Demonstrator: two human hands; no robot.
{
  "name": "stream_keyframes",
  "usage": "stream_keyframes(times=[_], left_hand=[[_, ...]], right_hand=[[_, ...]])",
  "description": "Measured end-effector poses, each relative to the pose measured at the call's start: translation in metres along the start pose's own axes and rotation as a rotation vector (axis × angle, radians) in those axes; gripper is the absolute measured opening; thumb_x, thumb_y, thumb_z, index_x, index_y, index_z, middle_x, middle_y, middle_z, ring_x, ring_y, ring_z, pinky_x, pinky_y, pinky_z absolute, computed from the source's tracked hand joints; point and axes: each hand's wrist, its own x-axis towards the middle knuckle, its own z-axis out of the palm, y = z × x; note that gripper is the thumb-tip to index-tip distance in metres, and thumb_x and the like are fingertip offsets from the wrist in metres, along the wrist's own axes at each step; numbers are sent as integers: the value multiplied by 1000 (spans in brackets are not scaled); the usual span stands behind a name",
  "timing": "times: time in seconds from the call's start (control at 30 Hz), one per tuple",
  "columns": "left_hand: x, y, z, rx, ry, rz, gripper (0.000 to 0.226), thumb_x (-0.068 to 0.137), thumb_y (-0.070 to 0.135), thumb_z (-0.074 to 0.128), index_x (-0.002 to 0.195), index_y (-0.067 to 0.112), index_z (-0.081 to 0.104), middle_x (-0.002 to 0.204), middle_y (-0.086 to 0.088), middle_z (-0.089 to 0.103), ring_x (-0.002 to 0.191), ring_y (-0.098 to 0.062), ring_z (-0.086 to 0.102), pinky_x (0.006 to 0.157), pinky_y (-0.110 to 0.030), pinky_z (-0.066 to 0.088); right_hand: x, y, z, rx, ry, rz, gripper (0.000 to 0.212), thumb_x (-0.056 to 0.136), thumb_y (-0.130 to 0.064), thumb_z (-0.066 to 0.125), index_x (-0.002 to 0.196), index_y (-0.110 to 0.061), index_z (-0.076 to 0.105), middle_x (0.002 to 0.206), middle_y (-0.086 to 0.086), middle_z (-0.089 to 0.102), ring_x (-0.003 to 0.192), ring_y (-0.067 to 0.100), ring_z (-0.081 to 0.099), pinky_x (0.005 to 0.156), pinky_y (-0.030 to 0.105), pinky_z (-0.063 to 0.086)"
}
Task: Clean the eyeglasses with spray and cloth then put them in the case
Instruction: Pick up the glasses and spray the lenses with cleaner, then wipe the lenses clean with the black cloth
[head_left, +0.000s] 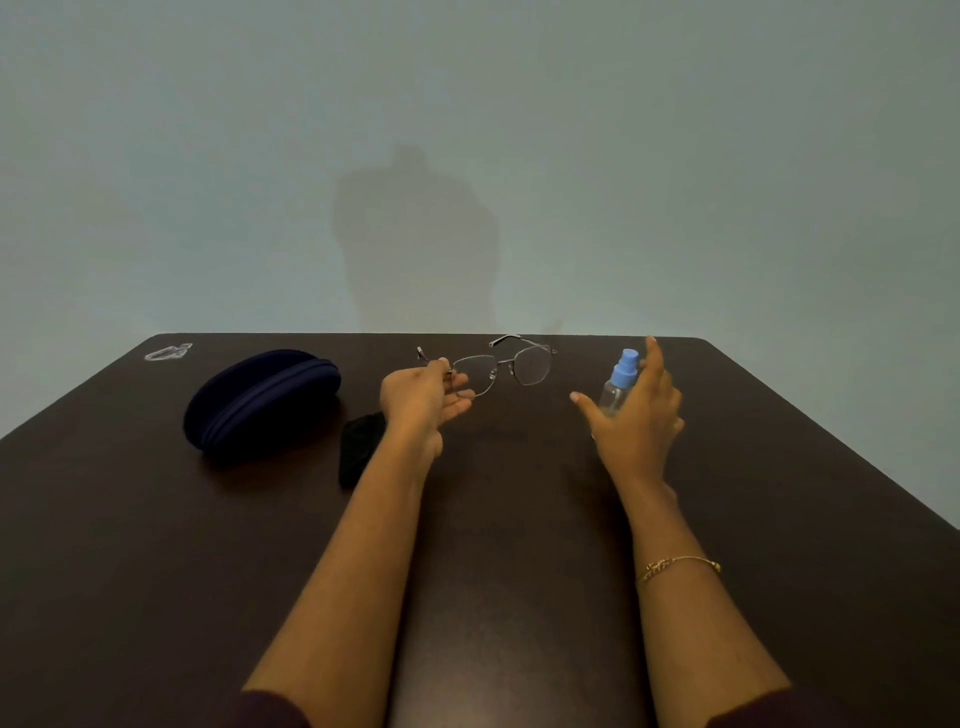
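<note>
Meanwhile, the left hand (423, 397) pinches the glasses (501, 366) by one temple, lenses held above the tabletop (493, 519); the right hand (636, 415), fingers spread, reaches the upright spray bottle (619, 382) just ahead, clearly the nearer hand.

Both bare forearms reach forward over the table (519, 519), roughly parallel, dark sleeve cuffs just showing at the near edge. The left hand (421, 397) is raised near the table's far edge, palm turned up, thumb and forefinger pinching the eyeglasses (501, 366) at one temple hinge. The right hand (636, 415), a thin gold bracelet (678, 566) on its wrist, is spread with straight fingers and thumb, just beside the spray bottle (618, 384); whether they touch cannot be told.
</note>
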Motion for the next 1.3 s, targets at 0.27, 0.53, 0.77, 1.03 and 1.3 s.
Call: stream_keyframes(times=[0.27, 0.53, 0.77, 1.03, 1.3], left_hand=[[8, 5, -21, 217, -23, 13, 18, 93, 14, 47, 97, 1, 59, 86, -12, 66, 73, -22, 66, 58, -26, 55], [9, 16, -35, 187, 23, 19, 19, 93, 14, 48, 84, 0, 58, 79, -13, 64, 66, -22, 65, 53, -26, 55], [13, 46, -66, 73, 115, 138, 19, 92, 17, 50, 88, -1, 57, 75, -11, 62, 63, -18, 64, 44, -17, 54], [16, 45, -77, 50, 95, 120, 18, 92, 15, 50, 88, -2, 56, 74, -11, 61, 61, -18, 63, 40, -15, 51], [20, 40, -78, 48, 110, 116, 18, 91, 15, 51, 86, -1, 58, 74, -11, 63, 61, -18, 65, 42, -16, 52]], right_hand=[[-16, -38, 8, 16, 37, -460, 56, 80, -36, 64, 127, -9, 50, 117, 15, 58, 109, 29, 52, 92, 33, 40], [-32, -54, 22, 169, -178, -319, 51, 90, -38, 48, 131, -8, 42, 128, 13, 44, 111, 21, 46, 89, 27, 41], [-51, -81, 43, 93, -367, -293, 16, 88, -22, 54, 95, -9, 59, 100, 8, 54, 91, 19, 52, 70, 24, 40], [-74, -128, 60, 111, -893, -474, 28, 83, -33, 62, 104, -14, 63, 108, 9, 50, 106, 23, 42, 87, 31, 38], [-77, -133, 59, -107, -831, -783, 25, 87, -12, 53, 109, -11, 65, 115, 13, 56, 107, 27, 44, 85, 39, 43]])
